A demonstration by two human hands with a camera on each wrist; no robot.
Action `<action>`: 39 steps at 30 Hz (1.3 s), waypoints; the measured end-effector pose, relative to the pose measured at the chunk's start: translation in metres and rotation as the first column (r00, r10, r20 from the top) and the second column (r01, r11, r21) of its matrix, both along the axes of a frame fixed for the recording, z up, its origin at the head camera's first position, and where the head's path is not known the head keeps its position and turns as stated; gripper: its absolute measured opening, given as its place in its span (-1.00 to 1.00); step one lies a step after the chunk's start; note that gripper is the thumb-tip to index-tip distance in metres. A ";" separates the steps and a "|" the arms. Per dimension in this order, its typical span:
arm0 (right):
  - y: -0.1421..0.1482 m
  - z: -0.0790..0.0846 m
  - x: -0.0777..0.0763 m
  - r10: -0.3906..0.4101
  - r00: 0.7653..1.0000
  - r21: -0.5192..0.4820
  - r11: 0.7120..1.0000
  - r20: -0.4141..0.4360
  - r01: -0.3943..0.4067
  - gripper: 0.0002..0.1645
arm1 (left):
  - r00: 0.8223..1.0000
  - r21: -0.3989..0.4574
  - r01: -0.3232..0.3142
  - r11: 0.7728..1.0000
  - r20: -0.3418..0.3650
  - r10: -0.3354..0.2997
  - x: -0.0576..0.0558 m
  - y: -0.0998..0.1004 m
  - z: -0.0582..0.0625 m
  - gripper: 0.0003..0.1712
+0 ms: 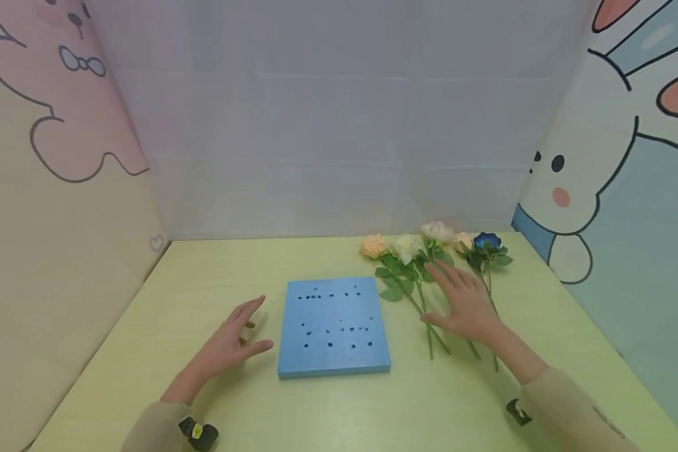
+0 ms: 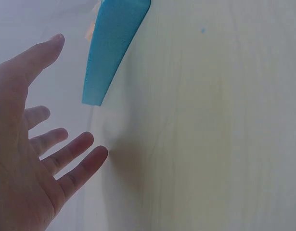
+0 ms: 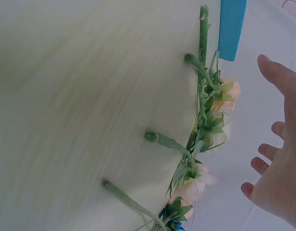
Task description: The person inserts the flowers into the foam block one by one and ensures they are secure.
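Note:
A blue foam board (image 1: pixel 334 323) with several small dark holes in its top lies flat on the table. My left hand (image 1: pixel 231 339) hovers at the board's left side, fingers spread and nothing held; in the left wrist view the board's edge (image 2: pixel 114 48) shows beyond the thumb. On the right, several artificial flowers lie with green stems pointing toward me: a peach one (image 1: pixel 373 245), a cream one (image 1: pixel 407 247), a pale pink one (image 1: pixel 437 231) and a blue one (image 1: pixel 488 241). Over their stems (image 3: pixel 167 142) is my right hand (image 1: pixel 466 304), its fingers spread and holding nothing.
The pale yellow-green table (image 1: pixel 231 263) ends at a white cloth backdrop (image 1: pixel 339 138). Cartoon-printed panels stand on both sides, with a pink figure (image 1: pixel 62 125) at left and a white rabbit (image 1: pixel 576 163) at right.

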State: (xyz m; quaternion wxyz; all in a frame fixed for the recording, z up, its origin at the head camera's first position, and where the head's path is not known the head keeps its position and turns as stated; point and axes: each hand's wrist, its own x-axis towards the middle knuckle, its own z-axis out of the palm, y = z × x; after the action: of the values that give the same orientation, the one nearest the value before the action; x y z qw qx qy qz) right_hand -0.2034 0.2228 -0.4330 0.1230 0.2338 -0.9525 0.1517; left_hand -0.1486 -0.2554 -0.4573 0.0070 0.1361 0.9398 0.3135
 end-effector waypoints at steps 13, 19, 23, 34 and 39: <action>-0.009 -0.001 -0.005 0.062 0.989 -0.093 0.994 0.137 -0.050 0.16 | 0.991 0.077 -0.035 0.996 0.128 0.025 0.003 0.010 -0.004 0.10; -0.010 -0.001 -0.010 0.103 0.976 -0.145 0.987 0.193 -0.075 0.16 | 0.985 0.123 -0.048 0.991 0.172 0.026 0.005 0.018 -0.006 0.09; -0.011 -0.002 -0.011 0.123 0.960 -0.182 0.980 0.250 -0.078 0.15 | 0.981 0.142 -0.054 0.988 0.192 0.026 0.006 0.021 -0.007 0.09; -0.012 -0.008 -0.012 0.165 0.936 -0.243 0.966 0.312 -0.089 0.08 | 0.966 0.242 -0.064 0.968 0.259 -0.001 0.010 0.024 -0.013 0.15; -0.010 -0.010 -0.013 0.210 0.924 -0.280 0.953 0.320 -0.120 -0.03 | 0.954 0.285 -0.053 0.957 0.299 -0.037 0.011 0.026 -0.013 0.16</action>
State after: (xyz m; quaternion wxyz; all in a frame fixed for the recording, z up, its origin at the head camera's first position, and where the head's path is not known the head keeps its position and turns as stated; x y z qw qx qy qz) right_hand -0.2161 0.2124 -0.4429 -0.0304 0.2655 -0.9084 0.3214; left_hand -0.1377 -0.2293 -0.4705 0.1288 0.0825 0.8720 0.4649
